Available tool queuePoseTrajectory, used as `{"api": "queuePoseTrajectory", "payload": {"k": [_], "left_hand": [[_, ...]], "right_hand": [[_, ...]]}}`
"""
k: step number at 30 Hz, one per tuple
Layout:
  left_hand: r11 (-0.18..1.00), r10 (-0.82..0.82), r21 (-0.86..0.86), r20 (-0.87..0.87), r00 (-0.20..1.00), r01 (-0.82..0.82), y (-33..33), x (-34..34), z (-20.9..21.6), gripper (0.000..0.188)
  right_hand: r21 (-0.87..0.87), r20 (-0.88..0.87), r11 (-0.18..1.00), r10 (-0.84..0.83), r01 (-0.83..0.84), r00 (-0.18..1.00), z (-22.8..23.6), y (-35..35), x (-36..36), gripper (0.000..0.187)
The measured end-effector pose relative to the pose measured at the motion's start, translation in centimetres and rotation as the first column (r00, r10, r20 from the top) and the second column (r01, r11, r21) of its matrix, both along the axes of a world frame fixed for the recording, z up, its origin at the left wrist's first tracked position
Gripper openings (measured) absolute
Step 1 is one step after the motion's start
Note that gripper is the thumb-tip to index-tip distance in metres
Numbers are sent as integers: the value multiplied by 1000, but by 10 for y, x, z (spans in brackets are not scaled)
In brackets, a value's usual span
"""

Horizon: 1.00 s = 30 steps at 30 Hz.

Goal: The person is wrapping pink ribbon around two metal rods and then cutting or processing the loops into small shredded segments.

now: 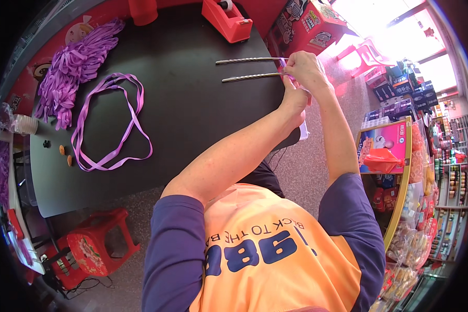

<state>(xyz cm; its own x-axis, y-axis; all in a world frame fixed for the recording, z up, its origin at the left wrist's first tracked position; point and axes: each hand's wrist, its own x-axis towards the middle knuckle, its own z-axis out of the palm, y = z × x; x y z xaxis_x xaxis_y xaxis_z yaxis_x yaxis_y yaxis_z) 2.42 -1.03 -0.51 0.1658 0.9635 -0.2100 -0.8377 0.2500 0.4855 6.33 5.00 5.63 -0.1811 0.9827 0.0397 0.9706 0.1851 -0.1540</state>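
Both hands are together at the right edge of a black table [192, 104], beside the ends of two slim twisted metal rods [247, 61] that lie side by side above it. My right hand [308, 71] is closed, its fingers pinching a bit of purple ribbon [283, 63] at the far rod. Just nearer to me, my left hand [296, 100] is also closed, thumb and fingers pressed together at the near rod's end, where a little purple shows. Most of that ribbon is hidden behind the fingers. A long purple ribbon loop [80, 122] lies crossed over itself on the table's left side.
Beyond the loop is a heap of purple ribbons [73, 67]. A red tape dispenser [233, 27] stands at the far edge. Stacked clear cups [25, 125] and small orange-brown pieces [62, 150] sit at left. Below is a red stool [88, 254]; a pink chair [366, 58] stands at right.
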Motion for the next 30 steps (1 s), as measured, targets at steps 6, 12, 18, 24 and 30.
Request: {"api": "queuePoseTrajectory", "payload": {"k": [6,12,18,24,30], "left_hand": [[1000,-2,13,33,999,1,-5,-4,9,88],[1000,18,21,3,1000,-18,-2,-2,4,78],[999,9,51,22,1000,-10,2,2,-2,75],[999,22,-28,-59,998,-24,2,4,-4,77],[1000,1,1,-27,1000,-1,1,1,-6,72]], "right_hand": [[23,16,1000,14,-15,1000,-9,8,3,15],[54,65,997,45,-48,997,-9,10,3,16],[97,193,990,80,-100,978,-6,11,-6,16],[-63,38,975,214,-212,976,3,28,16,18],[-117,-151,983,126,-144,980,-5,23,27,24]]}}
